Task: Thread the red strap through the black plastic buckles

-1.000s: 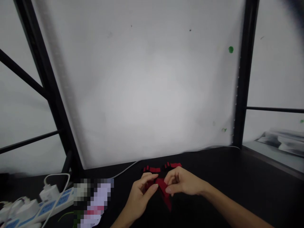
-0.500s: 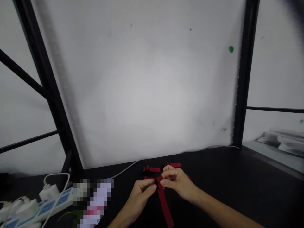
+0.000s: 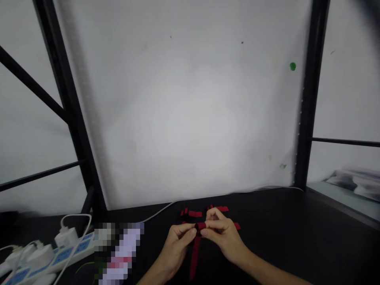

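Note:
A red fabric strap is pinched between both hands, its upper end rolled into a small loop and its tail hanging toward me. My left hand is closed, thumb and forefinger on the loop's left side. Closed on the right side of the same loop is my right hand, its other fingers curled. Just beyond the hands, a folded red strap lies on the black table. Another red strap lies behind my right hand and is partly covered. A third red piece peeks out beside that hand.
A white power strip with several plugs and cables is at the lower left. Next to it lies a blurred-out pale purple item. Black frame posts stand before the white wall. Papers lie at far right.
The strap's loop has been turned, and its tail has swung from lower right to lower left. Both hands keep their pinch. The whole view has shifted slightly.

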